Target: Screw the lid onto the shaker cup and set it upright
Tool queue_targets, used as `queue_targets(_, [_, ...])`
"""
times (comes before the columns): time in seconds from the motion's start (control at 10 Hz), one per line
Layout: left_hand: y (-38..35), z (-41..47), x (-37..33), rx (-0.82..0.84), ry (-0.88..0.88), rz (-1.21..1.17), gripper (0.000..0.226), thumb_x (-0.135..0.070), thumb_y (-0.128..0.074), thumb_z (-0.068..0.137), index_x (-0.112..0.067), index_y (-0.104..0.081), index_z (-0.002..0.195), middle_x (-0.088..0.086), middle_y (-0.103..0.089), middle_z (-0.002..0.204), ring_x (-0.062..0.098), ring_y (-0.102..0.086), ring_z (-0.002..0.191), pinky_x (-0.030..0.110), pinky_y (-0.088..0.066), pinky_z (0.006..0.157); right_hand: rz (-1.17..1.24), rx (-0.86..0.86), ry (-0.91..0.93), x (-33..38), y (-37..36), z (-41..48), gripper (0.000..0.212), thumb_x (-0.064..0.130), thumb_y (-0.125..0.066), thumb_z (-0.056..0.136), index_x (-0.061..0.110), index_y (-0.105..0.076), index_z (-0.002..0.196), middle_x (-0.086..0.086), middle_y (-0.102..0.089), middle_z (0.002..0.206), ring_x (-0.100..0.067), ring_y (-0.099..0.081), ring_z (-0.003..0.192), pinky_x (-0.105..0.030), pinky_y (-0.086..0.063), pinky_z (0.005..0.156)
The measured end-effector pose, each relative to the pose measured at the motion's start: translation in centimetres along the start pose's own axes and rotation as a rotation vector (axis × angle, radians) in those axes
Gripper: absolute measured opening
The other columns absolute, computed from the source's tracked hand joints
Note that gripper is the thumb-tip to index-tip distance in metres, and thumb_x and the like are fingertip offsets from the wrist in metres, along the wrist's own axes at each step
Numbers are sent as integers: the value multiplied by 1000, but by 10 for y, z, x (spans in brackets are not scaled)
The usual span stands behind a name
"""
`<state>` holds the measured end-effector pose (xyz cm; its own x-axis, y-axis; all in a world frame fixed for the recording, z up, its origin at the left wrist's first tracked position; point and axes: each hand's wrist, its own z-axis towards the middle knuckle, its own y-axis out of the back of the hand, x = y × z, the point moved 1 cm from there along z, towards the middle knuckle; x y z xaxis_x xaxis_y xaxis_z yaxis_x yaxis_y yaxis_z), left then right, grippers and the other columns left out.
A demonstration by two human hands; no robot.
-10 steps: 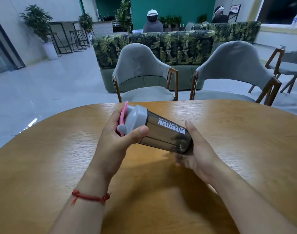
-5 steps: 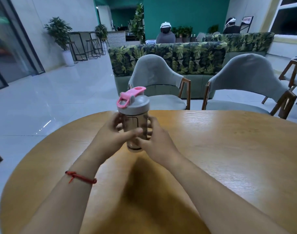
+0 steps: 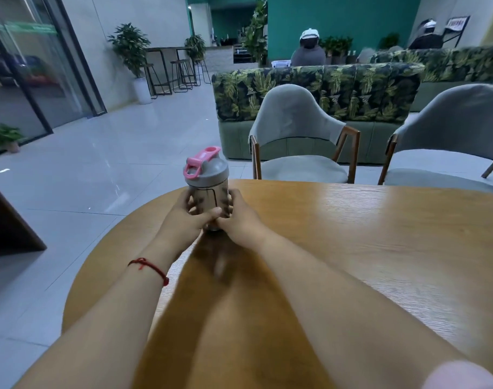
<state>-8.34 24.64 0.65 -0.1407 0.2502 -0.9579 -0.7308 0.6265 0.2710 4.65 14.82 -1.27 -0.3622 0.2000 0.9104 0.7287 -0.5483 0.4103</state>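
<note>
The shaker cup (image 3: pixel 209 196), smoky and see-through, stands upright near the far left edge of the round wooden table (image 3: pixel 380 248). Its grey lid (image 3: pixel 209 174) sits on top, with a pink flip cap and loop. My left hand (image 3: pixel 183 220) wraps the cup's left side, thumb across the front. My right hand (image 3: pixel 239 220) holds the right side, fingers behind the cup. Both hands cover the lower half, and the base is hidden between them.
Two grey chairs (image 3: pixel 296 136) (image 3: pixel 450 141) stand at the table's far side, with a leaf-patterned sofa (image 3: pixel 318 91) behind them. The table's rim curves close to the cup on the left, with tiled floor (image 3: pixel 99 178) beyond. A person sits in the background.
The cup went from lying tilted on its side between my hands to standing upright. Both hands now hold its body, farther out toward the table's left edge.
</note>
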Motion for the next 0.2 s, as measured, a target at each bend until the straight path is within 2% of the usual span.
queue_targets(0.1, [-5, -8, -1, -30, 63, 102, 91, -32, -93, 80, -22, -46, 157, 3, -67, 145, 21, -71, 122, 43, -62, 99, -80, 30, -30, -11, 1, 0, 91, 35, -80, 82, 29, -36, 161, -4, -69, 151, -28, -70, 133, -53, -55, 114])
queue_targets(0.2, [-17, -32, -13, -189, 129, 200, 107, -41, -88, 82, -17, -29, 167, 9, -55, 156, 32, -63, 130, 45, -54, 105, -97, 24, -57, 2, 19, -27, 109, 32, -87, 89, 30, -19, 174, -13, -47, 172, -33, -52, 153, -51, -46, 123])
